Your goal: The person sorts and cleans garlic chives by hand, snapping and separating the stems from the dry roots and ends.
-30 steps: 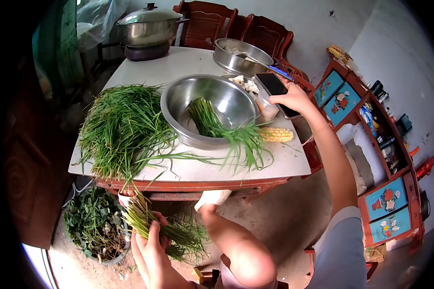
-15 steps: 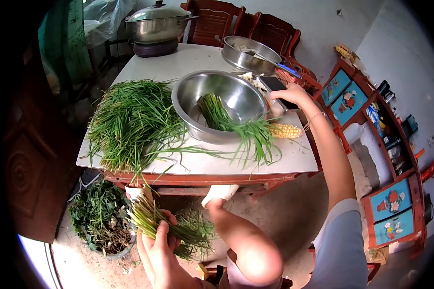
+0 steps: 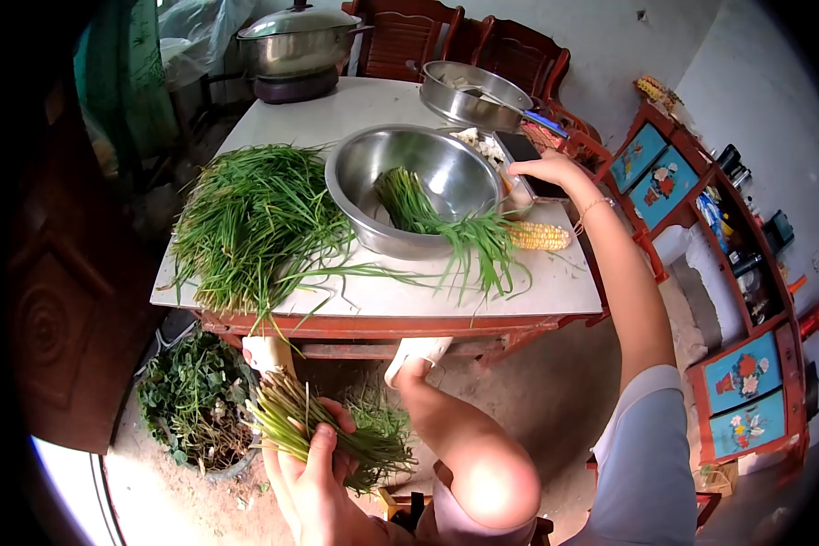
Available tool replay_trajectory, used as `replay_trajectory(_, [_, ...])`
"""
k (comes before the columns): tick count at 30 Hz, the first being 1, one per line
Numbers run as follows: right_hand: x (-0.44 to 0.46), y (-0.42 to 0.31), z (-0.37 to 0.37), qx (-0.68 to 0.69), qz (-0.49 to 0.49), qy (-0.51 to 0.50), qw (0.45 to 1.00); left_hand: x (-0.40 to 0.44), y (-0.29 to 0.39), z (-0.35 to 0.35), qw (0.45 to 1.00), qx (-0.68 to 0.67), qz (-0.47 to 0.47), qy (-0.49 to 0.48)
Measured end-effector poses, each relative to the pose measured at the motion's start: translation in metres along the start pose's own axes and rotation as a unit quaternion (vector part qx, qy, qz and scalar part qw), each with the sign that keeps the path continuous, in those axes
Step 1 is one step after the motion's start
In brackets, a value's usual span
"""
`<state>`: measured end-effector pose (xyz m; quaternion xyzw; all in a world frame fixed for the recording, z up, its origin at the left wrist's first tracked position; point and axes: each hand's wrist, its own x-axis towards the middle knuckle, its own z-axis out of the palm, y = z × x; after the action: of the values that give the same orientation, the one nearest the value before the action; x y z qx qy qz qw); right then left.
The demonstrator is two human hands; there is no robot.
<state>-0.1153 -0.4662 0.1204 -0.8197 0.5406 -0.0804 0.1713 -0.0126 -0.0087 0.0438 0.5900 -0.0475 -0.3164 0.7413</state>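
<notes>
My left hand [image 3: 317,469] is closed round a bunch of garlic chives [image 3: 291,409], low in front of the table, their pale cut ends toward the upper left. At the table's right side, my right hand [image 3: 555,171] reaches out with its fingers extended over a dark, flat, phone-like object [image 3: 521,150]; whether they press on it is unclear. A steel bowl [image 3: 350,214] stands in the middle, with a second bunch of chives [image 3: 414,200] leaning out over its rim. Left of the bowl lies a large heap of loose chives [image 3: 255,214].
A corn cob [image 3: 539,237] lies right of the bowl. Behind are a steel pan [image 3: 469,114] with a blue-handled utensil and a lidded pot [image 3: 296,55]. A tub of greens [image 3: 196,400] stands on the floor, left. A painted cabinet [image 3: 742,382] lines the right wall.
The view has tilted slightly, shifting the table upward. My left hand still holds the chives, turned slightly; my right hand stays by the dark flat object.
</notes>
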Motion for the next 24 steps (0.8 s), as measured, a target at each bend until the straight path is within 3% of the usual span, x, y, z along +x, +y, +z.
replay_trajectory(1, [0.011, 0.012, 0.004, 0.002, -0.003, -0.003, 1.000, -0.003, 0.003, 0.001, 1.000, 0.001, 0.001, 0.005])
replay_trajectory(3, [0.028, 0.026, 0.019, -0.120, -0.024, 0.200, 0.972, -0.010, 0.014, 0.002, 0.999, -0.022, -0.018, -0.026])
replay_trajectory(5, [-0.031, -0.013, 0.007, -0.085, -0.070, 0.286, 0.952, -0.017, 0.022, 0.002, 0.998, -0.037, -0.039, -0.022])
replay_trajectory(7, [-0.030, -0.011, 0.013, 0.093, -0.230, 0.354, 0.902, -0.021, 0.027, 0.000, 0.997, -0.055, -0.039, -0.021])
replay_trajectory(9, [-0.123, -0.066, 0.017, 0.348, -0.321, 0.149, 0.868, -0.023, 0.029, -0.009, 0.989, -0.104, -0.033, -0.105])
replay_trajectory(11, [-0.207, -0.103, 0.036, 0.439, -0.353, -0.039, 0.825, -0.028, 0.026, -0.008, 0.988, -0.107, 0.004, -0.115])
replay_trajectory(13, [-0.260, -0.118, 0.072, 0.466, -0.436, -0.159, 0.753, -0.032, 0.027, -0.012, 0.982, -0.111, 0.015, -0.151])
replay_trajectory(16, [-0.319, -0.127, 0.121, 0.515, -0.360, -0.342, 0.698, -0.037, 0.030, -0.017, 0.970, -0.134, 0.009, -0.202])
replay_trajectory(17, [-0.331, -0.128, 0.123, 0.506, -0.321, -0.370, 0.710, -0.036, 0.019, -0.017, 0.974, -0.130, 0.041, -0.183])
replay_trajectory(19, [-0.341, -0.127, 0.133, 0.452, -0.365, -0.305, 0.755, -0.038, 0.019, -0.013, 0.967, -0.120, 0.091, -0.205])
replay_trajectory(20, [-0.341, -0.131, 0.136, 0.486, -0.374, -0.306, 0.729, -0.042, 0.024, -0.013, 0.970, -0.074, 0.109, -0.202])
replay_trajectory(23, [-0.344, -0.126, 0.133, 0.468, -0.309, -0.374, 0.739, -0.046, 0.028, -0.015, 0.978, -0.018, 0.063, -0.199])
replay_trajectory(24, [-0.339, -0.124, 0.131, 0.444, -0.394, -0.330, 0.734, -0.045, 0.021, -0.013, 0.978, -0.044, 0.078, -0.187])
